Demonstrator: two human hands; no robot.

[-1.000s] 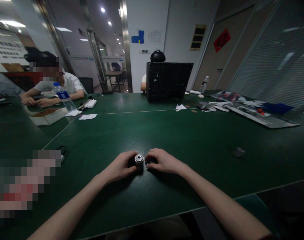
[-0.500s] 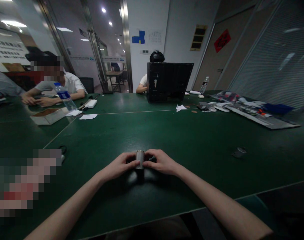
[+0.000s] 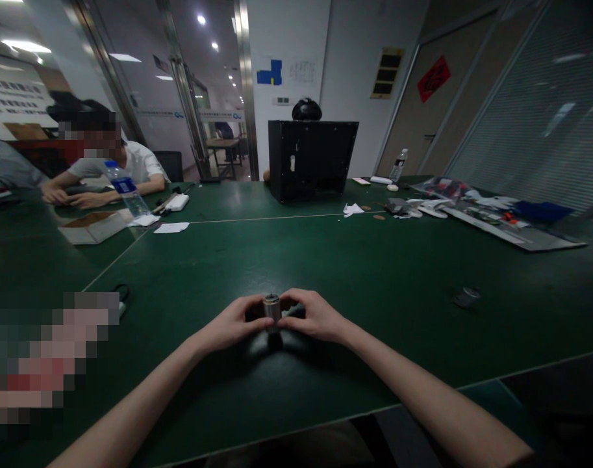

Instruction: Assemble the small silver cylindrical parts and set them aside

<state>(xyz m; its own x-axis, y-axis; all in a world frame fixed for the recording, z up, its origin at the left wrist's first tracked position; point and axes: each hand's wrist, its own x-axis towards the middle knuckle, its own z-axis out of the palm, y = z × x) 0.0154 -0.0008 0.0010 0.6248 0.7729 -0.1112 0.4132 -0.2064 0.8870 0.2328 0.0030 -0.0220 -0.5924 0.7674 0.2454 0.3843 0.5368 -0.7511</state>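
Between my two hands stands a small silver metal cylinder (image 3: 272,309), roughly upright, with a dark knob at the centre of its top end. The thumb and fingers of my left hand (image 3: 238,322) close on its left side. From the other side my right hand (image 3: 315,316) pinches it, thumb low and fingertips near the top. The cylinder's lower end is in shadow, so I cannot tell whether it touches the green table (image 3: 296,260).
Further right lies a small grey cylindrical part (image 3: 468,297). A black computer case (image 3: 313,159) stands across the table. Back left are an open box (image 3: 94,227), a water bottle (image 3: 125,188) and a seated person (image 3: 140,162). A cluttered board (image 3: 515,227) lies back right.
The metal cylinder has tipped slightly, so its top end now shows. My hands have barely moved. Across the table the black case has shifted left and turned, hiding more of the person behind it.
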